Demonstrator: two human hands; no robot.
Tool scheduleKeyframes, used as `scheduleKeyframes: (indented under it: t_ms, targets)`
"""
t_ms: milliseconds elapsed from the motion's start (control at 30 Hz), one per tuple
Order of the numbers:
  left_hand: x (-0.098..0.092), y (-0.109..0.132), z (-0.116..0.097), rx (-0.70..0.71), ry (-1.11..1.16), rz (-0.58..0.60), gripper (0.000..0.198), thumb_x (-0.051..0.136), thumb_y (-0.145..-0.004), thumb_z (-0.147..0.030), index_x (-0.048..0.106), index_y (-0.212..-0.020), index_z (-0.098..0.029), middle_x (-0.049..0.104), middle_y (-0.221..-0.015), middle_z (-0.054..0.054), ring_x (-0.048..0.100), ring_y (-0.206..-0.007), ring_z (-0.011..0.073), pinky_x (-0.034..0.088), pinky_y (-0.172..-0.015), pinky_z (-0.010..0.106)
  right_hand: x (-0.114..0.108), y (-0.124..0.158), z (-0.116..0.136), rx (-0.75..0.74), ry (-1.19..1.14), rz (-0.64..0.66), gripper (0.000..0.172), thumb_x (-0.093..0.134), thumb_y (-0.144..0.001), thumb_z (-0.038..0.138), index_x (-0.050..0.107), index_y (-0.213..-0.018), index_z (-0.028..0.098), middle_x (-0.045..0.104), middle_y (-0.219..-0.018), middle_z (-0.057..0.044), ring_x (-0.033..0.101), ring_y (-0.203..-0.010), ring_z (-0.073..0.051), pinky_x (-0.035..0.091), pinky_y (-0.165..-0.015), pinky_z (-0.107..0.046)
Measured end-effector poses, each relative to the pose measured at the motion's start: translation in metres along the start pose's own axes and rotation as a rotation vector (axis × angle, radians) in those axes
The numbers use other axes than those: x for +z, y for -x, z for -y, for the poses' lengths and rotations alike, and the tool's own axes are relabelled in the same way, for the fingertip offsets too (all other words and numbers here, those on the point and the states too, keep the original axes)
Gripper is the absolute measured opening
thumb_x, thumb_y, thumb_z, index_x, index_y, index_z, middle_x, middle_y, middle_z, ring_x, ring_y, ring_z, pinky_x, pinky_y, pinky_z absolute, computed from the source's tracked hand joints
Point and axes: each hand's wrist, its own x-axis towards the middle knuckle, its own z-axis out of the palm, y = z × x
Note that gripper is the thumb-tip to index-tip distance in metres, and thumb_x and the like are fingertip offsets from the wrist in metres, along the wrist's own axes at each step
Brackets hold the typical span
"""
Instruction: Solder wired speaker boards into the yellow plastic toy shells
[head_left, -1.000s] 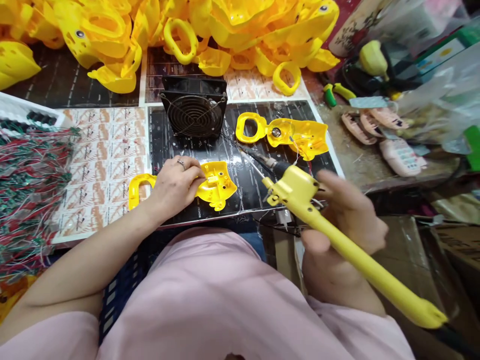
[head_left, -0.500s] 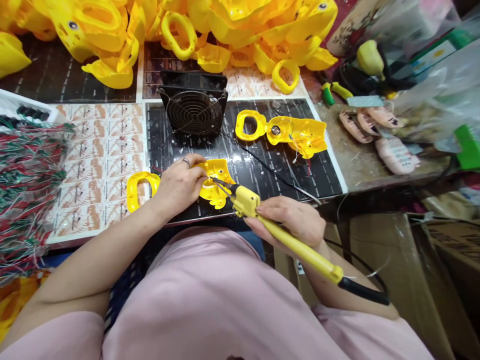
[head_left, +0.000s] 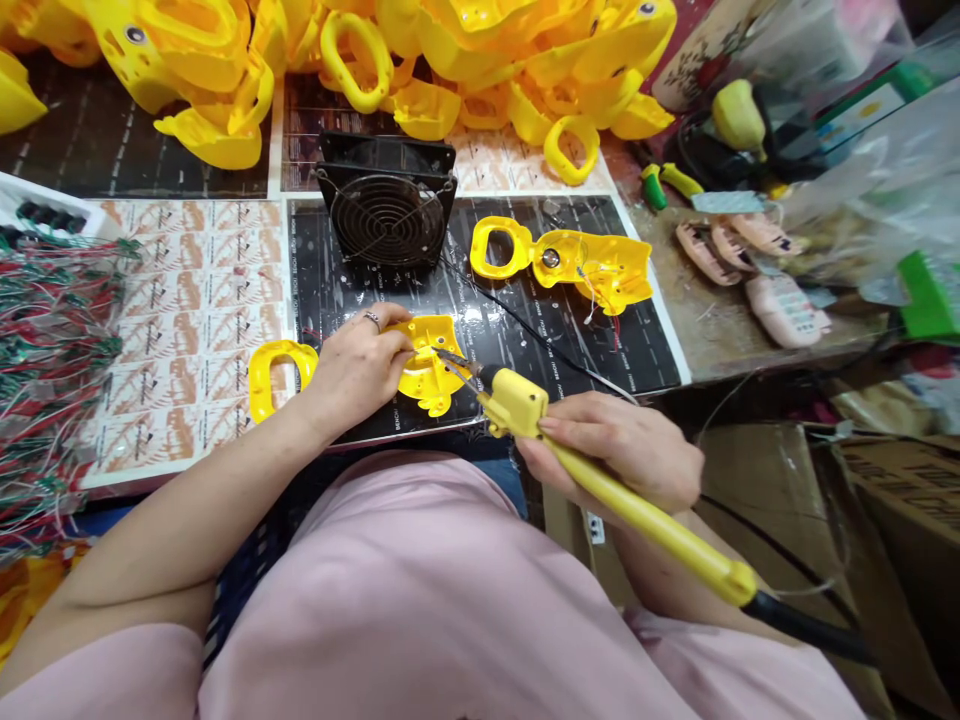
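Observation:
My left hand [head_left: 356, 372] is closed, pinching down on a yellow plastic shell [head_left: 429, 372] with a ring handle [head_left: 271, 377] that lies on the black mat [head_left: 517, 340]. My right hand [head_left: 622, 450] is wrapped round a yellow soldering iron [head_left: 600, 480]. The iron's metal tip [head_left: 450, 358] rests over the shell, right by my left fingertips. A second yellow shell [head_left: 577, 265] with thin wires lies farther back on the mat.
A black fan [head_left: 386, 210] stands just behind the shell. A heap of yellow shells [head_left: 420, 60] fills the back. Bundles of red and green wired boards [head_left: 52, 370] lie at the left. Pink parts [head_left: 757, 270] and green-handled tools [head_left: 664, 185] sit at the right, cardboard boxes [head_left: 892, 500] below.
My right hand swung the soldering iron in from the right and brought its tip onto the shell, then drew back slightly. My left hand stayed pinched on the shell.

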Motion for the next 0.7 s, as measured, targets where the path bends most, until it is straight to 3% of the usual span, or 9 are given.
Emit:
scheduleKeyframes:
  t_ms: [300,467,700]
  targets:
    - [-0.003,-0.001,-0.002,-0.014,-0.012,0.020,0.021,0.053,-0.089,-0.015,0.074,-0.086,-0.014,0.069,-0.119,0.013,0.068,-0.107,0.0256,0.058,-0.096,0.041,0.014,-0.002,-0.001,-0.037,0.008,0.023,0.014,0.074,-0.086,0.019,0.060,-0.085,0.020,0.070,-0.067,0.002,0.068,-0.059,-0.010,0.059,-0.055,-0.018]
    - [-0.003,-0.002,-0.002,-0.011,-0.030,0.025,0.022,0.052,-0.090,-0.017,0.073,-0.086,-0.015,0.069,-0.118,0.012,0.068,-0.106,0.0247,0.058,-0.095,0.039,0.010,-0.008,-0.001,-0.072,-0.002,0.073,0.015,0.073,-0.087,0.018,0.059,-0.082,0.019,0.069,-0.066,0.002,0.067,-0.058,-0.010,0.057,-0.054,-0.017]
    - [-0.001,0.000,-0.001,0.022,-0.027,0.001,0.022,0.052,-0.092,-0.020,0.072,-0.085,-0.015,0.068,-0.118,0.013,0.067,-0.106,0.0247,0.058,-0.094,0.039,-0.004,-0.003,-0.002,0.053,-0.042,-0.077,0.021,0.077,-0.080,0.010,0.063,-0.091,0.020,0.069,-0.068,-0.001,0.069,-0.059,-0.014,0.060,-0.053,-0.023]
